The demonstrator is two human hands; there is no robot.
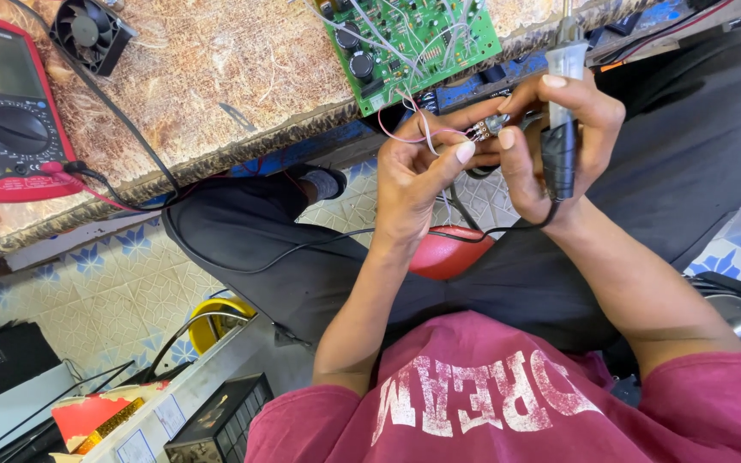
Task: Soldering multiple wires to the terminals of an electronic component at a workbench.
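My left hand (418, 176) pinches a small wired component (484, 129) between thumb and fingers, in front of the bench edge. Thin pink and white wires (413, 116) run from it up to a green circuit board (409, 43) on the worn wooden bench (216, 77). My right hand (559, 141) grips a soldering iron (562, 129) with a black handle and a pale upper section, held upright, while its fingers also touch the component. The iron's black cord (490, 231) loops below both wrists.
A red multimeter (6, 111) lies at the bench's left end with leads trailing off. A small black fan (87, 33) sits behind it. A red stool seat (448, 253) shows under my arms. Tiled floor, a yellow container (216, 321) and boxes lie lower left.
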